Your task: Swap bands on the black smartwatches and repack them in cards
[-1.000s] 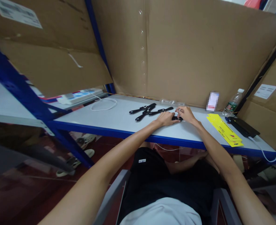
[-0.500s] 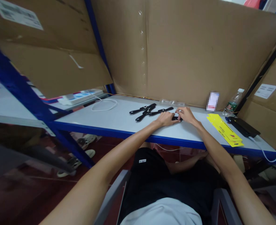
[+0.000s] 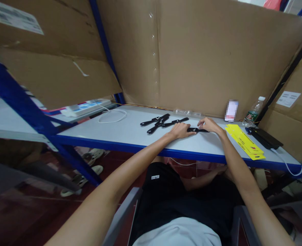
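Note:
A black tool with a slim handle (image 3: pixel 192 130) lies on the grey table between my hands. My left hand (image 3: pixel 181 130) is closed on its left end, the fingers pressed together. At its right end is my right hand (image 3: pixel 208 125), its fingers curled above the handle; what they pinch, if anything, is too small to tell. Left of my hands, several similar black tools (image 3: pixel 154 127) lie on the table, some crossing each other.
Yellow printed cards (image 3: pixel 244 141), a black case (image 3: pixel 266 137) with a white cable and a plastic bottle (image 3: pixel 255 111) are at the right. A phone-like object (image 3: pixel 231 111) leans on the cardboard wall (image 3: pixel 204 58). A white cable (image 3: pixel 112 116) lies left; clear plastic pieces (image 3: pixel 187 112) lie behind.
My right hand has moved to the right, and more of the black tool between my hands now shows. My left hand remains at its left end. The view has shifted slightly.

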A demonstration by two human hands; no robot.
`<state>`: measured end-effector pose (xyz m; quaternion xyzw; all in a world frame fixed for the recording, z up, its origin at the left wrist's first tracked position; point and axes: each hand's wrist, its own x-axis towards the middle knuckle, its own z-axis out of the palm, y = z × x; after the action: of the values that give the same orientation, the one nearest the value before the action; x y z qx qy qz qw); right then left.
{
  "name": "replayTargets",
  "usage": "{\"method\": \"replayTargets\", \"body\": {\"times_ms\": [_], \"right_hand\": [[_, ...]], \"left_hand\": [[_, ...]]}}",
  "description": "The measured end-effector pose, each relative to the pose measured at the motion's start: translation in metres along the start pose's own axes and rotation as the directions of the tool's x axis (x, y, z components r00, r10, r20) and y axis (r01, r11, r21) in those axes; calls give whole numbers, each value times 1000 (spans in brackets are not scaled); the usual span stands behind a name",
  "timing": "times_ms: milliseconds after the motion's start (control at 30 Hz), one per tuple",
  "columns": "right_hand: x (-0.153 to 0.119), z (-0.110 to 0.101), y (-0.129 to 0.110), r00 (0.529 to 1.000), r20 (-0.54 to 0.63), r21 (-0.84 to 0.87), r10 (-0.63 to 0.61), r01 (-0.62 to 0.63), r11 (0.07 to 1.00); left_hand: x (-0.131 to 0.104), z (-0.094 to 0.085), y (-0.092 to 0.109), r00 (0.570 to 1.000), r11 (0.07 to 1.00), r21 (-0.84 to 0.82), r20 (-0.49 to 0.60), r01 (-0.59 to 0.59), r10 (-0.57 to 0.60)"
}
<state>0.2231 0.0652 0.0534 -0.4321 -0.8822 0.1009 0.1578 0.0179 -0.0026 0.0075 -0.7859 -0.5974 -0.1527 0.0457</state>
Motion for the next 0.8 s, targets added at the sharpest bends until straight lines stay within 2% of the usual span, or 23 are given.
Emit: {"method": "replayTargets", "body": {"times_ms": [67, 133, 533, 800], "right_hand": [[0, -1, 6, 991, 131, 38, 20, -25, 999], [0, 1, 9, 983, 181, 46, 34, -43, 998], [-3, 3, 3, 991, 115, 27, -68, 66, 997], [0, 6, 5, 990, 137, 71, -16, 6, 997]], "left_hand": [[1, 1, -1, 1000, 1000, 5, 1, -7, 7], [1, 2, -2, 1000, 1000, -1, -2, -14, 14], [2, 3, -3, 1000, 1000, -25, -3, -6, 5], [3, 5, -5, 1000, 1000, -22, -13, -8, 7]]}}
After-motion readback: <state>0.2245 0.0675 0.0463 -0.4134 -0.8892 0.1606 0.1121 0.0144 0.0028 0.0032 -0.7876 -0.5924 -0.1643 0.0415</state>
